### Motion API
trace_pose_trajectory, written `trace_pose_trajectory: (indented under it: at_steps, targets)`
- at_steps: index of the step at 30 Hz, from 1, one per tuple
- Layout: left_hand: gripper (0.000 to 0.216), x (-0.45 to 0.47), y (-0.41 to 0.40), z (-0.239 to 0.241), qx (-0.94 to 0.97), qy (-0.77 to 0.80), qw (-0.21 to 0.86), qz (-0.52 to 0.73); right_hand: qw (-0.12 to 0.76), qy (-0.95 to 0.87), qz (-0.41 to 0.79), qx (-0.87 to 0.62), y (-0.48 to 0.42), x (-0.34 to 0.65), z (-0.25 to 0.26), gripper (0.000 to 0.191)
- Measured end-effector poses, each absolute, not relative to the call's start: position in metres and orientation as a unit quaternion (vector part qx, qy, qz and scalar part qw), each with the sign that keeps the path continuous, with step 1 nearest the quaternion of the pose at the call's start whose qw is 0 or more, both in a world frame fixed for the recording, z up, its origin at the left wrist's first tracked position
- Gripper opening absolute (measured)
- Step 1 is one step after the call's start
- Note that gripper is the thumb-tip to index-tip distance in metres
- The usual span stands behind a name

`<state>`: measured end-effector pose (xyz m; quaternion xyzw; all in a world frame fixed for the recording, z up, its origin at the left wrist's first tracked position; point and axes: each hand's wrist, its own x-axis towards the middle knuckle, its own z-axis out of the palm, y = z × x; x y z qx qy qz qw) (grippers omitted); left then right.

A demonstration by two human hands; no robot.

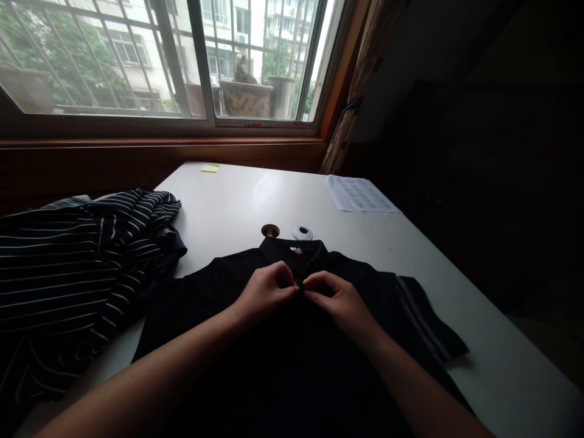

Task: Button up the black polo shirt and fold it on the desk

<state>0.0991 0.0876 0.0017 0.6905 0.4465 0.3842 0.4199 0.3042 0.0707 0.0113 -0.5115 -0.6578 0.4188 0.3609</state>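
Observation:
A black collared short-sleeved shirt (292,347) lies spread front up on the white table, its collar (274,248) toward the window. Grey stripes run along the sleeve on the right. My left hand (269,286) pinches the front placket just below the collar. Facing it, my right hand (335,298) pinches the same spot, fingertips almost touching those of the left. Whatever small part of the placket sits between the fingertips is too dark to make out. Inside the collar a small pale label (296,250) shows.
A heap of dark striped clothing (82,261) covers the table's left side. Printed sheets (360,194) lie at the back right, a yellow note (210,168) at the back left. Beyond the collar are a round hole (271,230) and a white ring-shaped cover (302,233) in the white table (237,201).

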Motion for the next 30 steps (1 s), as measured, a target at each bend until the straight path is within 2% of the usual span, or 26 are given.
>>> trace_pose_trajectory:
  at_steps: [30]
  targets:
    - [0.011, 0.0994, 0.0859, 0.006, 0.665, 0.45, 0.45, 0.392, 0.375, -0.668, 0.397, -0.506, 0.0711, 0.2997, 0.0042, 0.02]
